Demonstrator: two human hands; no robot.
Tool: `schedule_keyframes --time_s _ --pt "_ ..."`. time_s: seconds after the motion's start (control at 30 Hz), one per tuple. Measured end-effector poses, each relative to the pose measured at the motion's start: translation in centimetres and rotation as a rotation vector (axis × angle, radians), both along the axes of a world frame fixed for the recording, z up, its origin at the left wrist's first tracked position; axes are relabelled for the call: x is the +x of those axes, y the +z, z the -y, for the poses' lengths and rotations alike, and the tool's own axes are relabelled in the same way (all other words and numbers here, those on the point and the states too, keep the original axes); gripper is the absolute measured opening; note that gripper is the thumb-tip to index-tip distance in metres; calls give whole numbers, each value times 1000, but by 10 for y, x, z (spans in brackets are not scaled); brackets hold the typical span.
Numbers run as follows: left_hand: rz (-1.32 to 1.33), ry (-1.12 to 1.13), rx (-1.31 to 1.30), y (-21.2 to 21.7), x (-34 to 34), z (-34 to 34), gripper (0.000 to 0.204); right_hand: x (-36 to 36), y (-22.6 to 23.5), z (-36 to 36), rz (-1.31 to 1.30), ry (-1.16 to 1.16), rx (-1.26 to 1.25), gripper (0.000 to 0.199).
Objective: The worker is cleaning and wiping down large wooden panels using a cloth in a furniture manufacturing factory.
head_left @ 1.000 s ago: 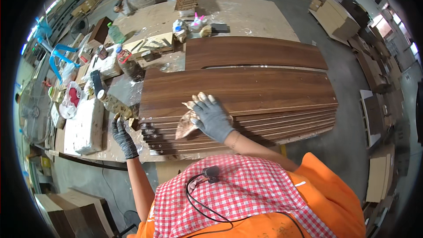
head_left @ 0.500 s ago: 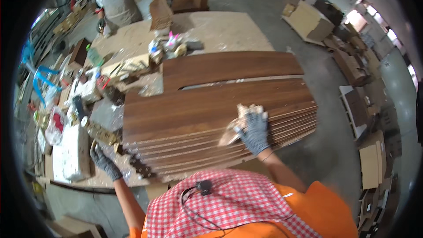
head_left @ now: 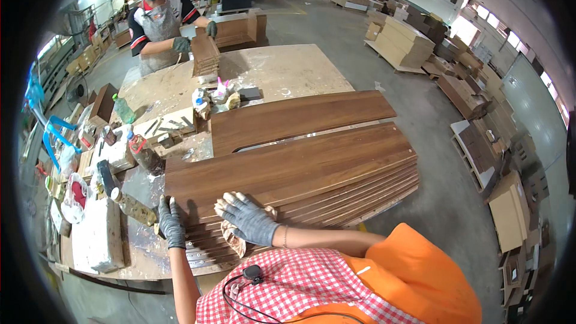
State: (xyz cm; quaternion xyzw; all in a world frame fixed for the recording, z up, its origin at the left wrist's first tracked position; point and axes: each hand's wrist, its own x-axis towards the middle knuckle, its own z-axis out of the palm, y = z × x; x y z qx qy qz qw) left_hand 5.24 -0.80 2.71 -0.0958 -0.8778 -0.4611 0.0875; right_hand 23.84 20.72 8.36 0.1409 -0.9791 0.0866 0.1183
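Leaning over a cluttered desk (head_left: 300,63), a person in a red-and-white checked apron (head_left: 300,276) works at a stack of dark brown boards (head_left: 288,171), which I take as the clock's centre, with the person at six. Toward eight o'clock, at the stack's left end, is the grey-gloved left hand (head_left: 172,225), its fingers straight and close together; whether it grips the edge, I cannot tell. The right hand (head_left: 247,219), also grey-gloved, lies flat and outstretched at about seven, its palm over a crumpled, stained cloth (head_left: 231,239) on the near side of the boards. At twelve, just beyond the stack, lies another brown board (head_left: 300,121), narrowly apart from it. A dark bottle (head_left: 144,155) stands tilted at nine and a green bottle (head_left: 123,109) at ten. Between ten and eleven, across the desk, a co-worker (head_left: 159,27) in a hat handles smaller brown pieces (head_left: 205,55).
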Motion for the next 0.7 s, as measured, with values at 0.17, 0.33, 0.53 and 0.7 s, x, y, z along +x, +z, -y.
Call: schedule_keyframes --time_s 0.17,0.33,0.53,0.7 --pt "-130 -51 -354 -3 5 1 47 -54 -16 49 -112 176 -111 56" --pt "-120 -61 -292 0 8 1 49 -78 -12 69 22 177 -148 46" --pt "-97 -42 -444 11 18 -14 54 -60 -15 -7 -161 -144 -58 44" --pt "-101 -57 -387 13 8 1 57 -14 -8 -179 -201 -576 0 39"
